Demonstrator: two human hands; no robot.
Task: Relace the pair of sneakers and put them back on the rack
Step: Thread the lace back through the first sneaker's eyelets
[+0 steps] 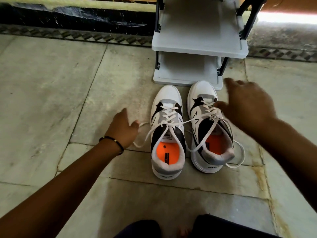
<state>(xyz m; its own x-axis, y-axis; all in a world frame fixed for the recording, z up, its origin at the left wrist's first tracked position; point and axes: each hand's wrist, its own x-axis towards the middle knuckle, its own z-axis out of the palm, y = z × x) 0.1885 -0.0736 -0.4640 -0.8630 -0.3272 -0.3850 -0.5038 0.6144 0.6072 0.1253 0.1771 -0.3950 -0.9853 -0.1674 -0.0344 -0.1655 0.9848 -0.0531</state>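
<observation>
Two white sneakers with black and grey panels and orange insoles stand side by side on the floor, toes toward the rack. Both are laced, with loose ends trailing. My left hand (124,128) is just left of the left sneaker (167,134), its fingers curled on the end of that shoe's white lace (143,134). Over the right sneaker (208,134) hovers my right hand (247,104), blurred, fingers spread, with its thumb close to the laces. It holds nothing. The grey shoe rack (199,48) stands right behind the toes, both visible shelves bare.
The floor is stone tile with a patterned border along a dark wall base (68,19) at the back. My knees in dark cloth (214,227) sit at the bottom edge. One of the right shoe's lace ends (240,158) loops out on the floor to the right.
</observation>
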